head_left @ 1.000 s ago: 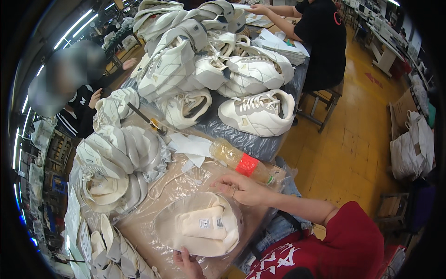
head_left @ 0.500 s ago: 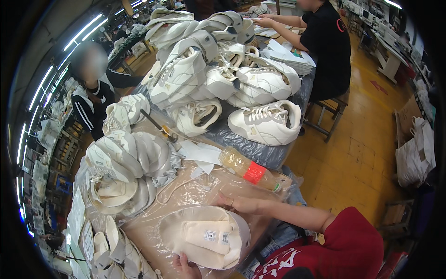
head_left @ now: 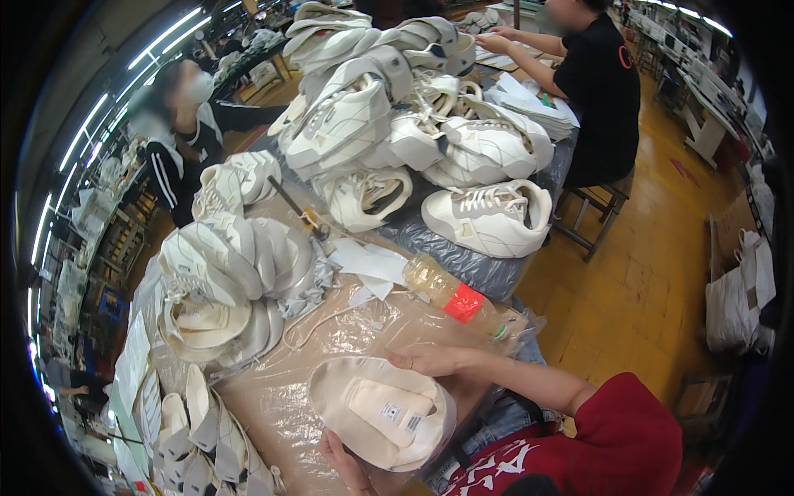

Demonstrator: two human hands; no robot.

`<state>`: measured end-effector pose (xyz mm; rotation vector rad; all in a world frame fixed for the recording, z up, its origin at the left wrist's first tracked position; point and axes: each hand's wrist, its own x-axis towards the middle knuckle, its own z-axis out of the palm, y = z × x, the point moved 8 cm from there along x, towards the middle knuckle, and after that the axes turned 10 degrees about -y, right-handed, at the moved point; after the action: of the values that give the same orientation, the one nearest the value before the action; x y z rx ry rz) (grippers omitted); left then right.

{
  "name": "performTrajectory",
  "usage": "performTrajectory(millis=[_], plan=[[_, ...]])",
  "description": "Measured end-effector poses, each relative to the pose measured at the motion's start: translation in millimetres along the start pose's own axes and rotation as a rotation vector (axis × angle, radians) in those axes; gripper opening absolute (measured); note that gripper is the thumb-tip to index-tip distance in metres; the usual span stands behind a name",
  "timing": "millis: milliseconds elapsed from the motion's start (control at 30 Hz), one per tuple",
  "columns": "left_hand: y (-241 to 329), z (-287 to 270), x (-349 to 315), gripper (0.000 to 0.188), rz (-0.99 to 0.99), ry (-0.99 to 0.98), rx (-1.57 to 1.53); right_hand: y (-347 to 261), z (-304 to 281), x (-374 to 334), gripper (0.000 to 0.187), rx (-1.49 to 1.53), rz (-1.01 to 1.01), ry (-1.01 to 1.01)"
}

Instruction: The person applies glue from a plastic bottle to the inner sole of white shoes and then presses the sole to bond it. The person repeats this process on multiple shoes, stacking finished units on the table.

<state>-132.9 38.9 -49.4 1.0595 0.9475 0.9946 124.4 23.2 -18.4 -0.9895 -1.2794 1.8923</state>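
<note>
Cream in colour, the shoe upper is over the near side of the table. The person's left hand, half closed, holds its lower-left edge; the right hand, loosely bent, touches its far rim, grip unclear. Beyond lies a bottle.

I work in bright, cool light from long white tube lamps overhead, upper left. It glares in streaks off the clear plastic sheet on my brown worktop; soft shading lies inside the hollow cream fabric shoe upper. Edges bow toward the dark rim; distant clutter looks blurry.
</note>
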Motion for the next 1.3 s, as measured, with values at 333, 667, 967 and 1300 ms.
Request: performTrajectory(millis=[333,667,967,1300], plan=[[16.2,24.4,-12.6,0.065,0.116,-0.139,-0.146,4.2,-13.1,19.1,0.064,-0.277,0.173,0.002],[15.2,-18.7,-17.2,0.071,0.031,0.08,-0.222,-50.7,1.6,27.9,0.057,-0.129,0.069,0.08],[12.9,-50.5,-51.8,0.035,0.173,0.229,0.239,-105.5,-2.8,33.5,0.061,-0.146,0.098,0.278],[27.9,-34.6,-120.4,0.037,0.062,0.296,1.177,-158.1,23.6,144.7,0.05,0.279,-0.239,0.121]])
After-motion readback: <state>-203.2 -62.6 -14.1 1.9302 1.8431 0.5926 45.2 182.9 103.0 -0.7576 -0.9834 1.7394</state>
